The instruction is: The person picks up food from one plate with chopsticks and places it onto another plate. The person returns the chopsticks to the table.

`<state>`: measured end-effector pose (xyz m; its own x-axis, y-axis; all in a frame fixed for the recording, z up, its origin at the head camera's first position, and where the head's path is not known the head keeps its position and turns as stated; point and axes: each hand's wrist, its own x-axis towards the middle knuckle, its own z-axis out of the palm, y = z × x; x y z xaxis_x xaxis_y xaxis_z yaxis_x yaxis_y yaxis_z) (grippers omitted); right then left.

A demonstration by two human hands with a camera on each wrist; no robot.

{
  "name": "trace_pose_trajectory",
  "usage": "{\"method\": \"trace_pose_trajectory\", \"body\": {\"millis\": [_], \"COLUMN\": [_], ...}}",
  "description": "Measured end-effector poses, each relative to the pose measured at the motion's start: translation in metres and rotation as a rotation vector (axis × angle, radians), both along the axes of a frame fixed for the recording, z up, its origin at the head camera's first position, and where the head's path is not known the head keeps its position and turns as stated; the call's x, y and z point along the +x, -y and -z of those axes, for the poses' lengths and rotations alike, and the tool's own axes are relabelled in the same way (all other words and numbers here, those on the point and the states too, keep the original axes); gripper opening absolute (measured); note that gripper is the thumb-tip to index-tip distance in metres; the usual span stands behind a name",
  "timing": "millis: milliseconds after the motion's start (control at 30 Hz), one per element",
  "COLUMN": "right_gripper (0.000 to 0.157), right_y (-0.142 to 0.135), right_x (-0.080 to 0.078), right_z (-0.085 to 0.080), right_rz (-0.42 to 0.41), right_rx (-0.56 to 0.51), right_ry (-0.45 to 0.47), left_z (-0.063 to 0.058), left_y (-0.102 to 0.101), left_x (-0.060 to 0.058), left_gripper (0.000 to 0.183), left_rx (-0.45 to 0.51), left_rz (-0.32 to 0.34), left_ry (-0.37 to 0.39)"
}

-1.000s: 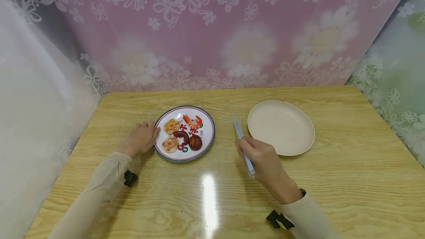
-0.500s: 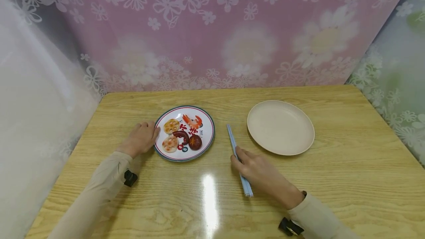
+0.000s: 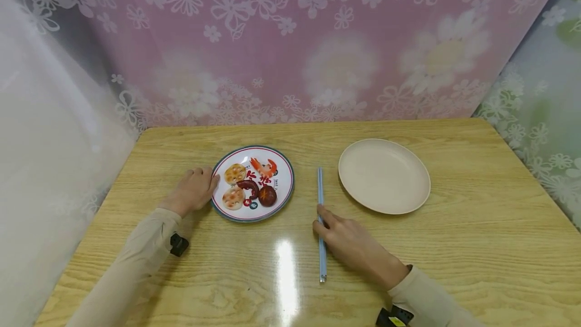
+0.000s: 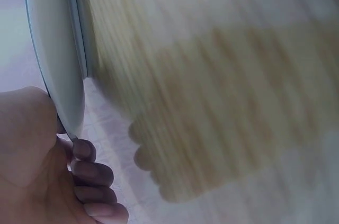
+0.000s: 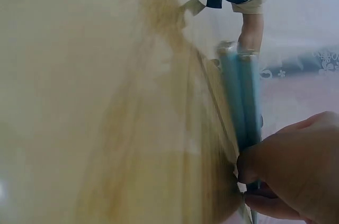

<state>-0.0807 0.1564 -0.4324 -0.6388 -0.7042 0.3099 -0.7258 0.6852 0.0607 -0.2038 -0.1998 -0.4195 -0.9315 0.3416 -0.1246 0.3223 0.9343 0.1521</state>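
My left hand [image 3: 192,189] pinches the left rim of a white plate [image 3: 283,185] edged in blue and red; in the left wrist view the rim of the plate [image 4: 58,38] sits between thumb and curled fingers. On it lie two lotus root slices [image 3: 233,198], a shrimp [image 3: 264,167], a mushroom [image 3: 268,196] and a curved dark brown piece [image 3: 249,188]. Between the two plates, a pair of light blue chopsticks [image 3: 323,261] points away from me, pinched by my right hand [image 3: 351,241] low over the table. The right wrist view shows the chopsticks [image 5: 241,97] side by side.
A beige plate [image 3: 383,175] with nothing on it stands to the right, beyond my right hand. Everything is on a wooden table [image 3: 218,276]. Behind the table's far edge hangs a pink floral curtain [image 3: 290,49].
My right hand has moved down and left from beside the beige plate, turning the chopsticks from a slant to nearly straight ahead. My left hand and the white plate have stayed in place.
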Motion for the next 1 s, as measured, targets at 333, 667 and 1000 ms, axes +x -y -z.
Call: {"method": "trace_pose_trajectory", "body": {"millis": [333,667,1000], "right_gripper": [0.026,0.033,0.031], "right_y": [-0.005,-0.0088,-0.0082], "right_x": [0.0017,0.0041,0.0054], "right_z": [0.0005,-0.0009,0.0009], "right_rz": [-0.043,-0.042,-0.047], "right_rx": [-0.005,-0.025,-0.066], "right_ry": [0.11,0.152,0.117], "left_z": [0.0009,0.0012,0.0], "left_y": [0.0012,0.0024,0.0029], "left_x": [0.002,0.0014,0.0018], "left_gripper": [0.034,0.037,0.039], "left_rx": [0.002,-0.007,0.009], "left_rz": [0.008,-0.006,-0.036], "left_ry": [-0.006,0.02,0.022]}}
